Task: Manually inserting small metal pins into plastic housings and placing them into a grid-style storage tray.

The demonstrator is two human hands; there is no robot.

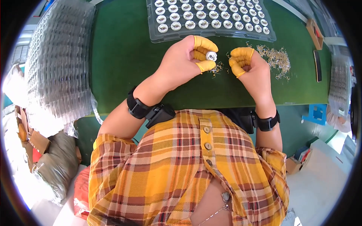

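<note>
Between the yellow-covered fingers of my left hand (184,58) is a small round silvery-white part (211,56), its round face turned up. My right hand (250,64), also in yellow finger covers, is a little to the right with thumb and fingertips pinched together; whatever they may hold is too small to name. On the green table below and between the hands lies a little heap of tiny bent wire pieces (216,69). A larger scatter of such wire pieces (277,60) spreads to the right of my right hand.
A clear plastic tray (158,35) with rows of round white parts lies at the far side of the green table (120,75). Tall stacked clear trays (60,64) stand at the left. A dark strip (317,66) and a brown open box (314,34) lie at the right edge.
</note>
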